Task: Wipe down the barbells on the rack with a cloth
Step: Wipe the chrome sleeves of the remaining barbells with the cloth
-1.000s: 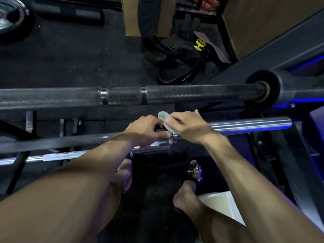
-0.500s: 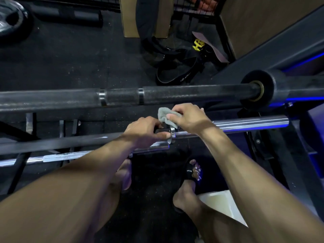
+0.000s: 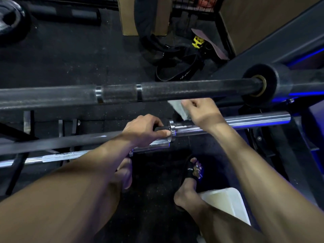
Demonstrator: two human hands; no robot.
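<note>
Right hand (image 3: 199,111) fingers curled around cloth (image 3: 178,108) above chrome barbell sleeve (image 3: 245,121), left hand (image 3: 145,128) gripping its shaft

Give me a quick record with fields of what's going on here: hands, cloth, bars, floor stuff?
left hand: grips the dark shaft of the middle bar beside its collar
right hand: holds the cloth, above the chrome sleeve
cloth: pale, bunched, partly hidden by the black bar
black bar: farthest, knurled, runs across the view
chrome sleeve: shiny end of the middle bar
low bar: chrome, nearest
floor: belt, weight plate
</note>
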